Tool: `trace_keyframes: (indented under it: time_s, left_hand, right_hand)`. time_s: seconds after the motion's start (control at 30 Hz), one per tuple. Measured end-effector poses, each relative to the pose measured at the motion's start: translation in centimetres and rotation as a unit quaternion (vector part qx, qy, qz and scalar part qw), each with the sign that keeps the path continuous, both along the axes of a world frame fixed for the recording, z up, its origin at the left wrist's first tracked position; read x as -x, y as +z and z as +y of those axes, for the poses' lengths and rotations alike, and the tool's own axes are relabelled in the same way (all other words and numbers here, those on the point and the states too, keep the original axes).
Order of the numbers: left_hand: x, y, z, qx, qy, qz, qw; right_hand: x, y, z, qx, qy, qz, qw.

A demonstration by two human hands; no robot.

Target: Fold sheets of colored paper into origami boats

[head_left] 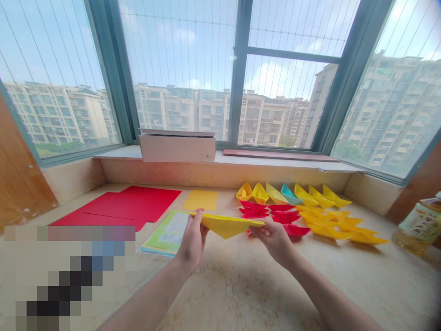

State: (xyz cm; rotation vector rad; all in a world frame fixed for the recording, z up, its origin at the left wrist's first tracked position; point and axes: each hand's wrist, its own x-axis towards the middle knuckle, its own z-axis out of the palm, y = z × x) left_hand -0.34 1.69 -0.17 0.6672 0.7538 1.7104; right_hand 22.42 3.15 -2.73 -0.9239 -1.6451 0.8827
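Between my two hands a folded sheet of yellow paper [225, 226] is held up above the counter. Its long edge lies along the top and a point hangs down in the middle. My left hand [195, 241] pinches the left corner, with the thumb on top. At the opposite corner my right hand [274, 236] grips the paper between thumb and fingers. Behind my right hand sit several red paper boats [284, 217]. A green booklet [165, 232] lies just left of my left hand.
Large red sheets [138, 207] lie at the left, beside a yellow sheet [200, 200]. Several yellow paper boats [330, 225] and a turquoise one [290, 195] stand at the right. A jar [418, 225] is at the right edge. A white box [177, 148] rests on the windowsill.
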Motion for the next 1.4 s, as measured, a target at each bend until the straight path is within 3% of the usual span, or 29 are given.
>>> trace_keyframes:
  time_s: [0.17, 0.37, 0.57, 0.63, 0.77, 0.93, 1.07, 1.2, 1.27, 1.4]
  left_hand:
    - [0.7, -0.1, 0.3, -0.009, 0.01, 0.02, 1.0]
    - [0.6, -0.4, 0.1, -0.068, -0.034, 0.093, 0.993]
    - [0.8, 0.0, -0.6, -0.113, -0.066, 0.143, 0.981]
    - [0.5, -0.3, -1.3, -0.13, -0.089, 0.216, 0.964]
    - [-0.7, -1.1, -2.7, -0.175, -0.2, 0.352, 0.897]
    - [-1.2, -1.0, -3.0, -0.131, -0.15, 0.321, 0.926]
    - [-1.8, -0.6, -3.0, -0.095, -0.182, 0.219, 0.954]
    - [-2.6, -0.9, -3.3, -0.095, -0.257, 0.089, 0.958]
    - [-2.6, -0.9, -3.6, -0.106, -0.269, 0.088, 0.953]
    - [-2.2, -0.9, -3.8, -0.105, -0.22, 0.166, 0.956]
  right_hand:
    - [0.3, -0.5, -0.7, -0.074, -0.027, -0.096, 0.992]
    - [-0.1, -0.2, -0.7, -0.083, -0.06, -0.052, 0.993]
    - [-0.4, -0.4, -0.3, -0.062, -0.051, 0.007, 0.997]
    - [-0.1, -0.4, -0.5, -0.076, -0.028, -0.019, 0.997]
    - [1.1, 0.1, -1.3, -0.117, 0.013, -0.116, 0.986]
    - [2.8, 0.3, -2.3, -0.196, -0.02, -0.105, 0.975]
    - [3.7, 0.1, -3.0, -0.285, -0.077, -0.147, 0.944]
    - [4.3, 0.3, -4.0, -0.372, -0.133, -0.247, 0.885]
    - [4.4, 0.6, -4.4, -0.407, -0.137, -0.284, 0.857]
    - [4.6, 0.9, -4.8, -0.435, -0.13, -0.324, 0.83]
